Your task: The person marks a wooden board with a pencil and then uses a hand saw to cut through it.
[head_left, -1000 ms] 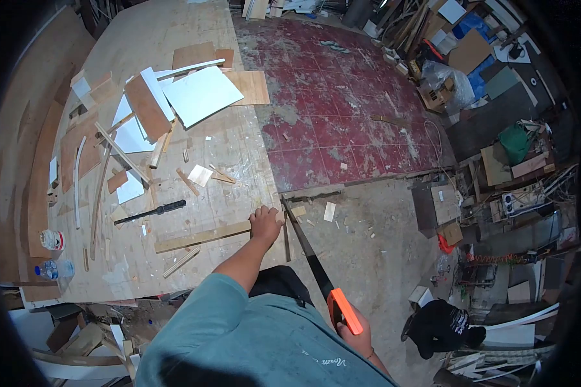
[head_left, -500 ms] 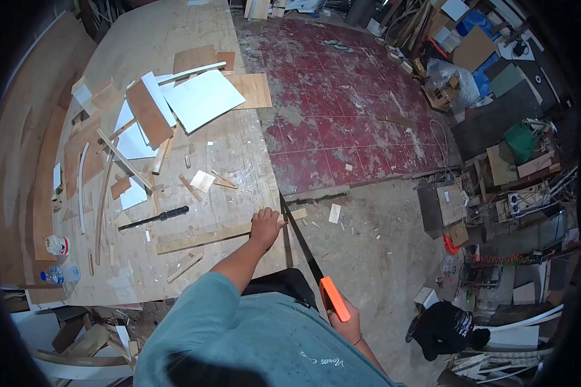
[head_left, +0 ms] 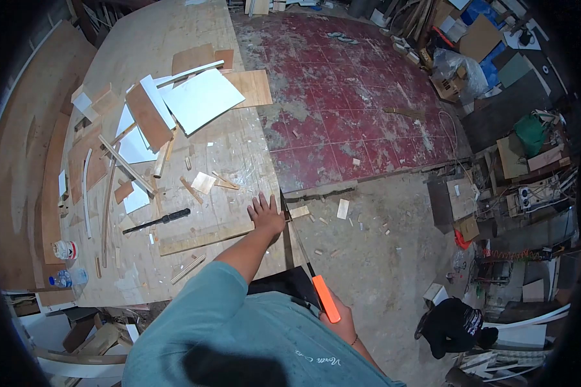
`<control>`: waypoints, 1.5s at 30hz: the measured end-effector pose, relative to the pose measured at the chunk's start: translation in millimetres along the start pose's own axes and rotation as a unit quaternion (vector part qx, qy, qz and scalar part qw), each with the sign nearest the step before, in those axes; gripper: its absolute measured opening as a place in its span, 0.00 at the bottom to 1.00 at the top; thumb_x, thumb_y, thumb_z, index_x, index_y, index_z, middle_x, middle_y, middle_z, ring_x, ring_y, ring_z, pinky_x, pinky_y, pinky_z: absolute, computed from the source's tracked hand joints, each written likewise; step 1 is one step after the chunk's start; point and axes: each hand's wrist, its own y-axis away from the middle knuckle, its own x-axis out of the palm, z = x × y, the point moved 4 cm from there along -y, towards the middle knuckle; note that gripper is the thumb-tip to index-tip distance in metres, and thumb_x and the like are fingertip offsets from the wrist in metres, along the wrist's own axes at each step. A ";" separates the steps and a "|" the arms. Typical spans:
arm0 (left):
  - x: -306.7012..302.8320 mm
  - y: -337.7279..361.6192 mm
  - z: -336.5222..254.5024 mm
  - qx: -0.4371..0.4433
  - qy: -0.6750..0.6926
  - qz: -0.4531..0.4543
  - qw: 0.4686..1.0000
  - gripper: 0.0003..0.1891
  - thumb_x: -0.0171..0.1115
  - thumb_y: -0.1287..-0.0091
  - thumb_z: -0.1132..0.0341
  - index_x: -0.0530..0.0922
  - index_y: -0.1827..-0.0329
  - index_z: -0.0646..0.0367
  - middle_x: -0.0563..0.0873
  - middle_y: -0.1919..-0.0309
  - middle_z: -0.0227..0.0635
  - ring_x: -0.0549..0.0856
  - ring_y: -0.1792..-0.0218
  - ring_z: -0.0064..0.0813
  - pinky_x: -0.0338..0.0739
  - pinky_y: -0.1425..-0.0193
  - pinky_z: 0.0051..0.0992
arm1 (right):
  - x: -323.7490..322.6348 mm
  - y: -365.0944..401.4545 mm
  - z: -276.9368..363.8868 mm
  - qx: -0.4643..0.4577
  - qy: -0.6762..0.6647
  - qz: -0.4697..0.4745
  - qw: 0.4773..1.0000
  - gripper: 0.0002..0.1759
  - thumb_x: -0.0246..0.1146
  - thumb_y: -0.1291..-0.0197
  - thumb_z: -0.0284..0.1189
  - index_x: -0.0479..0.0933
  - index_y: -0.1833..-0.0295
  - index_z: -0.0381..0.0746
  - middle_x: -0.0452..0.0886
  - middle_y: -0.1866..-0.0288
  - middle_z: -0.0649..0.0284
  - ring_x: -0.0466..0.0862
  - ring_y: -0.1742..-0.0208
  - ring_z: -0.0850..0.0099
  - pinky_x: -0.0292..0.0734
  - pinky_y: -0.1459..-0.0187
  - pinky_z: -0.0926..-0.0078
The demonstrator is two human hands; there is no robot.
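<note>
A long wood strip (head_left: 203, 239) lies along the near part of the plywood table, its right end sticking out past the table edge. My left hand (head_left: 267, 218) presses flat on the strip near that edge, fingers spread. In my right hand (head_left: 341, 320) is the orange handle of a handsaw (head_left: 326, 298). The thin dark blade runs up from the handle to the strip, just right of my left hand, at the table's edge. My right fingers are partly hidden behind the handle.
On the table (head_left: 239, 145) are white panels (head_left: 203, 100), a dark bar-shaped tool (head_left: 156, 220), wood offcuts, a jar (head_left: 65, 250) and a plastic bottle (head_left: 61, 278). A black-covered stool (head_left: 284, 284) stands by the table. Scraps lie on the floor; a dark-clothed person (head_left: 452, 326) is at lower right.
The saw and my right hand have shifted slightly toward the table and down, and the blade looks steeper. My left hand's fingers have spread and reach further over the table.
</note>
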 end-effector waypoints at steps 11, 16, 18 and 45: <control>-5.1 2.9 5.9 0.042 0.004 -0.082 0.996 0.39 0.48 0.28 0.46 0.50 0.19 0.55 0.43 0.19 0.50 0.43 0.20 0.55 0.34 0.21 0.56 | 15.3 -11.8 -27.5 -0.024 0.000 -0.024 0.999 0.37 0.59 0.48 0.18 0.67 0.28 0.37 0.78 0.37 0.44 0.80 0.37 0.53 0.77 0.40 0.68; -22.6 -2.0 31.1 0.050 0.010 -0.190 0.980 0.39 0.49 0.27 0.45 0.50 0.19 0.56 0.47 0.19 0.49 0.46 0.20 0.52 0.34 0.20 0.56 | 13.0 -13.0 -23.7 -0.035 0.007 -0.029 0.999 0.35 0.58 0.48 0.17 0.68 0.30 0.37 0.79 0.38 0.44 0.81 0.37 0.54 0.76 0.40 0.69; -26.8 -3.3 29.3 0.080 -0.003 -0.170 0.982 0.38 0.47 0.27 0.44 0.52 0.19 0.55 0.49 0.19 0.47 0.46 0.19 0.50 0.34 0.20 0.55 | 15.0 -14.2 -25.2 -0.005 -0.014 -0.030 0.999 0.34 0.57 0.47 0.16 0.69 0.30 0.36 0.80 0.39 0.44 0.81 0.38 0.54 0.76 0.40 0.70; -16.3 -5.3 5.8 0.077 -0.033 -0.152 0.985 0.31 0.45 0.25 0.54 0.57 0.20 0.49 0.53 0.20 0.41 0.50 0.20 0.48 0.38 0.21 0.58 | -9.9 16.3 12.8 0.042 -0.027 -0.036 0.998 0.32 0.58 0.47 0.17 0.71 0.32 0.33 0.80 0.39 0.48 0.81 0.38 0.62 0.73 0.38 0.73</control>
